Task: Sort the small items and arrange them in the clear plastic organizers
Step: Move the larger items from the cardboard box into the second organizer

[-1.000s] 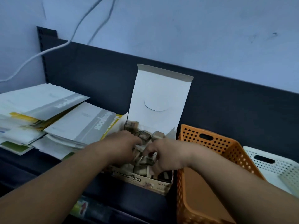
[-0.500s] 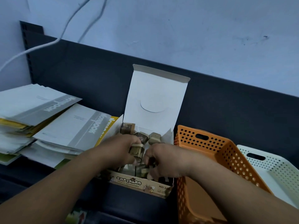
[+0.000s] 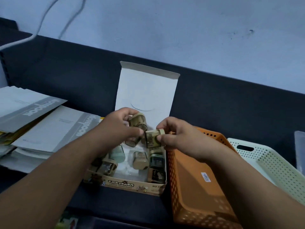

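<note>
Curled left grip [image 3: 115,128] round a tan sharpener [image 3: 137,122], fingers and thumb closed on it, up above the back half of the open box [image 3: 132,185]. Pinched a second sharpener [image 3: 152,138] in right grip [image 3: 178,138] between thumb and fingertips, tipped on its side, cap end pointing right. Held the two very near each other, level with the foot of the lid [image 3: 145,90]. Saw a darker sharpener [image 3: 132,141] just under the left grip; could not tell whether held or lying in the box. Counted several loose sharpeners [image 3: 140,160] down in the box, mostly along the left and right walls, with the white floor showing between. Noted lid standing upright at the back, white inside facing the camera. Read CAPYBARA on the front wall. Found the box on a dark worktop [image 3: 115,209], right side against an orange basket [image 3: 198,179]. Logged a white basket [image 3: 267,162] just right of that. Spotted paper stacks [image 3: 49,129] left of the box, overlapping, grey-banded covers up. Marked a white cable [image 3: 38,27] running down the wall at upper left.
</note>
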### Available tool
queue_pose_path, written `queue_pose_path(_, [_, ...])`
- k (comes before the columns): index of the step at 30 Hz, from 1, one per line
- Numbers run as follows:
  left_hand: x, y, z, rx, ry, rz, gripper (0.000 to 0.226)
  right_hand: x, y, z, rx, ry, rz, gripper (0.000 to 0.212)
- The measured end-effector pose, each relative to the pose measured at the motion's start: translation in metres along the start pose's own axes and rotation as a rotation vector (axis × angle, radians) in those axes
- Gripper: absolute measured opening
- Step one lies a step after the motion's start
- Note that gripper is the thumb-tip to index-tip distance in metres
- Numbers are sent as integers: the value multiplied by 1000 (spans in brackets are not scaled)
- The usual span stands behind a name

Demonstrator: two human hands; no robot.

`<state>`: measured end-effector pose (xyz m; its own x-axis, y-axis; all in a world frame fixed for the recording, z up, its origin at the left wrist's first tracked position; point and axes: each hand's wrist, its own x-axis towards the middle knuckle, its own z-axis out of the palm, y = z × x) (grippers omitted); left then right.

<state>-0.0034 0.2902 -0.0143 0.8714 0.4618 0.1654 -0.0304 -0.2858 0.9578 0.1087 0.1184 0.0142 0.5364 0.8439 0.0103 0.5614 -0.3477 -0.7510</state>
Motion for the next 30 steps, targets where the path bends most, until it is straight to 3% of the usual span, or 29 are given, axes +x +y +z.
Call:
queue_pose_path(10, [-18,59,97,-323,-245,-37,46,-87,36,-61,219,311,37,15])
queue_pose_path(19, [-63,113,295,-462,-386,-64,5,-248,126,-138,403,572,92,11])
queue_pose_path(26, [-114,138,441,-497,-545,-104,14,-388,197,-184,346,695,179,42])
queue_pose_path(30, [-139,152,510,-557,-615,-153,10,-454,228,-205,289,759,265,47])
